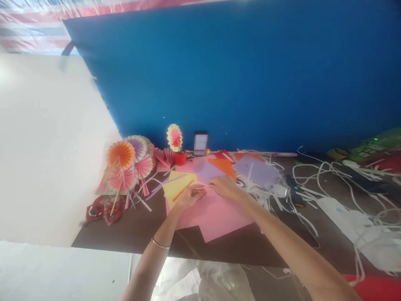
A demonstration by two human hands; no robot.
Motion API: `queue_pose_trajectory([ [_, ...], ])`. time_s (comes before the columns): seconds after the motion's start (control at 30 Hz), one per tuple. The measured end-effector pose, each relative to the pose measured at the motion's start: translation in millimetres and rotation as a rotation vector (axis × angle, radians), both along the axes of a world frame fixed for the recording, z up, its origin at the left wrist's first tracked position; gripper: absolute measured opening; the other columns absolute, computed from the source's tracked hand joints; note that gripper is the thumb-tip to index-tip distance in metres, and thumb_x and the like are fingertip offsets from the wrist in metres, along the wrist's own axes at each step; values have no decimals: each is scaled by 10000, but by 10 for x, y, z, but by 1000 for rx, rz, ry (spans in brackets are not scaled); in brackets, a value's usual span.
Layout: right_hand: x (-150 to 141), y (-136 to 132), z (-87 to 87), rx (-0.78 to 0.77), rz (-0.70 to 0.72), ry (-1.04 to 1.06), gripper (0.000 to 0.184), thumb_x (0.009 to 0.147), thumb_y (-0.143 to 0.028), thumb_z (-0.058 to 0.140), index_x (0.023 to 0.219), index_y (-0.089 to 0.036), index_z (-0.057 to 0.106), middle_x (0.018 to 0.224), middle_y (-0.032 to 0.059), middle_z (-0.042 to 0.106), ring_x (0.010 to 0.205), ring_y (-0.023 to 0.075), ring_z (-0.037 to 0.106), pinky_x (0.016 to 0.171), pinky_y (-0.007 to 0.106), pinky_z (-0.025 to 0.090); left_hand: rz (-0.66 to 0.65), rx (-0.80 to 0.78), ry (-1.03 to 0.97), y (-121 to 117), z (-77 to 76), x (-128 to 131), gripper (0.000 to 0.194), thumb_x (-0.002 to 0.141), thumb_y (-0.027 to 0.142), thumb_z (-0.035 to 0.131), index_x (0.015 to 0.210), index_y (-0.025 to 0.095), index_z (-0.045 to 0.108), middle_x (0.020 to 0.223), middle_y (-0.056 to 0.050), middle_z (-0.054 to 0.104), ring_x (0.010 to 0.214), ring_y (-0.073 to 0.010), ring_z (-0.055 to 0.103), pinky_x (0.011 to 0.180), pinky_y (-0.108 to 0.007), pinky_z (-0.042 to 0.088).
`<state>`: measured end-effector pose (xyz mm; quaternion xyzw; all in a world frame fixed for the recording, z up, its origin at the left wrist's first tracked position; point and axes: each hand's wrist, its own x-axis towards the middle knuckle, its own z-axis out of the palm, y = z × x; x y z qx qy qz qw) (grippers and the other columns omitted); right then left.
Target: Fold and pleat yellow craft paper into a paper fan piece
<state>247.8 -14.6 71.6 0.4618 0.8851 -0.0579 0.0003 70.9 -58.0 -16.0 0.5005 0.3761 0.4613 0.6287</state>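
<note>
Brown tabletop [125, 234] beneath, left hand [188, 198] holds orange piece [203, 191] pointing right.

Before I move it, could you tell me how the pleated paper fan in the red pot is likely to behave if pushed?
The pleated paper fan is probably light and easily crushed, being thin folded sheet. A push near its top could well tip it, as it stands upright, wider at the head than below, over a small red pot.
</note>
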Motion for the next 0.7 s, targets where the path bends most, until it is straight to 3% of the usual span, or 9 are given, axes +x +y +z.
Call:
queue_pose_trajectory([
  [0.7, 80, 12, 190, -78, -9, 15, 265, 834, -200, 434, 632, -209, 607, 685, 31, 656, 610, 150, 567, 516, 236, 312, -64, -51, 9, 49, -36, -53, 435, 666, 360, 729, 1024, 133, 629, 929, -138, 701, 865, -221, 671, 841, -391, 504],
])
